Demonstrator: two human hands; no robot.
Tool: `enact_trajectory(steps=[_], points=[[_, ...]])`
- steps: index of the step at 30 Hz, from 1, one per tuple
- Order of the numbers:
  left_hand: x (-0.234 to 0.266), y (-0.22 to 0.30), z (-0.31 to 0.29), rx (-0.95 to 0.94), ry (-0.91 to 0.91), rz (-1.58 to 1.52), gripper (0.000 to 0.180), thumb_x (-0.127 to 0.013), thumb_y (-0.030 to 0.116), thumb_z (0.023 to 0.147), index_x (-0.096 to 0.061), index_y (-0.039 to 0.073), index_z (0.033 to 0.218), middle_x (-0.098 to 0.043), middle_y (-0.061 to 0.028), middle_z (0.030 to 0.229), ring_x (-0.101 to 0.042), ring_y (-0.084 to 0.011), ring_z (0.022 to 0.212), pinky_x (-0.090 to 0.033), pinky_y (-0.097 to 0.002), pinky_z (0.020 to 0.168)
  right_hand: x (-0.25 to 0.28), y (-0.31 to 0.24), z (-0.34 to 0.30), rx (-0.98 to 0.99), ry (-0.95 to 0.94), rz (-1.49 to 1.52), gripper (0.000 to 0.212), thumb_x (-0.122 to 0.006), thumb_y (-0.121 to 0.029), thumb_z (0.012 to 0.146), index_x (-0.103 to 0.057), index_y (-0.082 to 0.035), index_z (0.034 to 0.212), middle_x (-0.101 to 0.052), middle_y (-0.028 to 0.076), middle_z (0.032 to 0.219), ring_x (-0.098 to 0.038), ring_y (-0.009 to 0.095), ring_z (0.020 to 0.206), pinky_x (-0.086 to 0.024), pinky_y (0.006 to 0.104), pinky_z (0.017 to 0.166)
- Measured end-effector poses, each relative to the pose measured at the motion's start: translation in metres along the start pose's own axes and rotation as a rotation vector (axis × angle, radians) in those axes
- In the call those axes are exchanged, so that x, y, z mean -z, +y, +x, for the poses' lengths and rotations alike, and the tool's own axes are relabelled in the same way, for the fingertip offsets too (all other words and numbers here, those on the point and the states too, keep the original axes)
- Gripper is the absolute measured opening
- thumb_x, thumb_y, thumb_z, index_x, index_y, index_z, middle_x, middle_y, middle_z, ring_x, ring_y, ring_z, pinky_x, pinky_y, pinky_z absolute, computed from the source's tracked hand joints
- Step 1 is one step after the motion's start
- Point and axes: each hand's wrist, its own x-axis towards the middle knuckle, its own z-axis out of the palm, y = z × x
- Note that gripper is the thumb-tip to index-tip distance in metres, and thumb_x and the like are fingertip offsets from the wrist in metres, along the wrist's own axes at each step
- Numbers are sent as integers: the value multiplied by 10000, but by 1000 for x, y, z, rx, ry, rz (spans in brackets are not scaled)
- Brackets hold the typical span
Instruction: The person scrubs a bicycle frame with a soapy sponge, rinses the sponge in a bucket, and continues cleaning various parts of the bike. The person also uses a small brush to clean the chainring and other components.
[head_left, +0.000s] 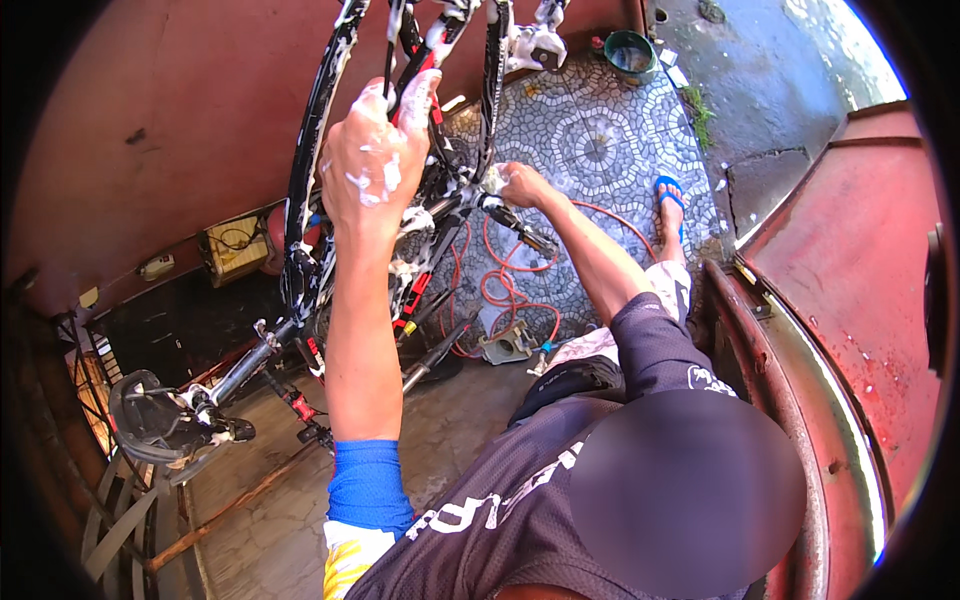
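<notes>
A black bicycle frame (pixel 305 180) with red details and white foam hangs or stands at an angle before me. Foam streaks the back of my left hand (pixel 375 155), which is closed around one of the upper frame tubes, thumb along it; its fingertips are hidden behind. Farther off, my right hand (pixel 518 187) is closed by the crank area, beside a foamy patch, and what its fingers hold is too small to make out. Just below it the crank arm and pedal (pixel 530 238) stick out. The saddle (pixel 150 415) lies at the lower left, on its silver seatpost (pixel 250 362).
An orange hose (pixel 500 275) loops over the patterned tile floor (pixel 590 140). A green bucket (pixel 630 57) stands at the far right. A red wall (pixel 150 120) rises on the left, a red metal panel (pixel 850 260) on the right. My foot wears a blue flip-flop (pixel 668 185).
</notes>
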Motion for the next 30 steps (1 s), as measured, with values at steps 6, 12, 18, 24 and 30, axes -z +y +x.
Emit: enact_trajectory(steps=[6,12,18,24,30], points=[[7,-9,-10,40,-30,-33,366,-708,343,952,-661,-20,965,-679,-311,848,-658,-511,838,-527,-546,676,9,-65,-81,39,113,-47,296,-696,-309,819,-734,-55,965,-750,219,944,-737,391,920,-584,504,853],[2,16,6,-11,18,-69,452,-672,468,962,-662,17,940,-683,-290,855,-642,-523,865,-517,-570,706,-39,-137,-32,33,571,126,298,-696,-194,812,-675,31,1005,-700,281,919,-712,461,845,-586,546,734],[10,6,-4,155,-112,29,490,-673,474,950,-703,3,1084,-695,-296,886,-671,-496,894,-535,-558,755,-33,-128,-23,63,291,96,259,-686,-210,804,-732,-67,1015,-722,230,894,-734,407,825,-604,518,751],[2,-8,-6,98,-85,-13,439,-681,445,971,-646,15,893,-673,-294,837,-623,-531,848,-503,-565,675,-45,-140,-29,208,265,240,316,-667,-212,827,-755,-133,1120,-731,225,993,-728,369,915,-580,486,856],[3,-10,-7,87,-59,-26,432,-686,431,964,-666,-1,955,-676,-310,870,-637,-528,880,-514,-558,696,-20,-159,-30,281,200,-152,225,-726,-313,833,-775,-173,1003,-747,175,904,-748,357,810,-608,494,714]])
